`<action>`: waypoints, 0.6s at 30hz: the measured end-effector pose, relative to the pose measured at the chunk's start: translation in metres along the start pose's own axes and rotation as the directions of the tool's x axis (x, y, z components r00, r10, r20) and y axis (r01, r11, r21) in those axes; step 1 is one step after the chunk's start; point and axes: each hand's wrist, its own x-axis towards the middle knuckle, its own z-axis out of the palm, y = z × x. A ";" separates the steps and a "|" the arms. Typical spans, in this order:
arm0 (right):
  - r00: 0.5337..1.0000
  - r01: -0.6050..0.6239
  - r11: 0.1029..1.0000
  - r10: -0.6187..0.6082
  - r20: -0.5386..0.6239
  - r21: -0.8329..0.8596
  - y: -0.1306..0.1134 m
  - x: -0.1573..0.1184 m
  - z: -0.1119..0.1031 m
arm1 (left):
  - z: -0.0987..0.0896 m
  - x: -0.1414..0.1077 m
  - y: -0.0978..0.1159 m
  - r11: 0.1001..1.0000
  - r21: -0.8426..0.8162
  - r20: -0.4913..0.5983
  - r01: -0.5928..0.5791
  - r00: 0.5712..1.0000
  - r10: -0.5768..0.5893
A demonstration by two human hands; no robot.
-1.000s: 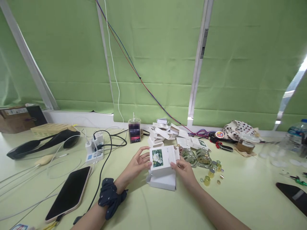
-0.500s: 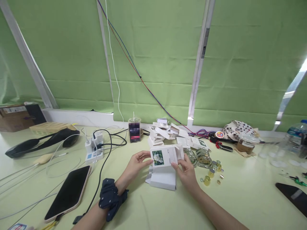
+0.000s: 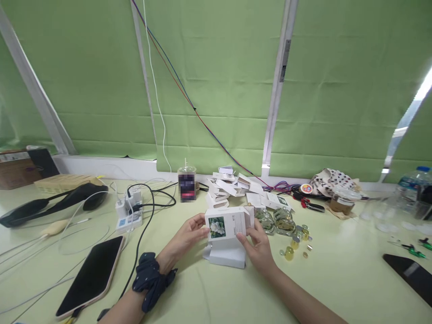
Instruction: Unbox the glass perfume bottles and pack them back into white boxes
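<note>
Between my two hands is a small white cardboard box printed with a white flower and lines of text, its right end flap open. My left hand pinches its left end, and my right hand grips the right end near the flap, thumb on the front face. Just below it a plain white box lies on the table, partly covered by the held one. Behind are a heap of white boxes and, to the right, several clear glass bottles.
Small gold caps lie right of my right hand. A phone, a power strip with cables and black headgear are on the left. A lidded cup stands at the back; a jar and dark phone-like slab sit right.
The whole view has shifted slightly, with things appearing a little further left. Both hands keep hold of the printed box, which is tilted slightly differently.
</note>
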 end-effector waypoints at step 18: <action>0.987 -0.091 0.979 0.113 -0.114 0.181 -0.005 0.010 -0.003 | 0.027 0.087 0.045 0.888 0.367 -0.525 -0.278 0.726 0.444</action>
